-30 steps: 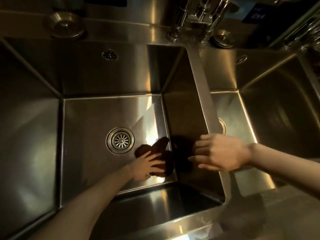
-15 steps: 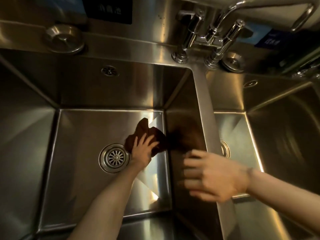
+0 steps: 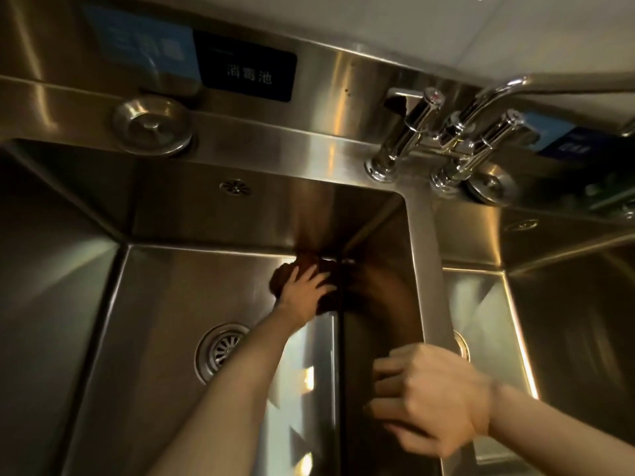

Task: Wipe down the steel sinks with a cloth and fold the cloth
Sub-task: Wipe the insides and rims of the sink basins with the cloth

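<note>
Head view (the only one): the L basin, i.e. the left sink [image 3: 171, 304], takes up most of the shot, w/ the right sink [image 3: 567, 321] past the steel divider [image 3: 426, 252].

The left hand [image 3: 302, 292] lies flat, fingers spread and straight, pressing the brown cloth [image 3: 281, 274] onto the basin floor. The cloth is bunched up in the far right corner, where floor meets back wall and divider wall, well beyond the drain [image 3: 220, 352].

The right hand [image 3: 436, 396] sits near the camera at the divider's near end. Its fingers are loosely curled w/ nothing in them (it's blurred, so whether it touches the steel I can't tell). The tap [image 3: 446, 132] stands at the far end of the divider.

Step, as I read it: mid-wipe of the left sink, working the corner. Right sink and the folding look not yet done.

Next calls for firm flat pressure to drag the cloth out of the corner along a wall, keeping it from balling up, then over the divider to the other basin.
</note>
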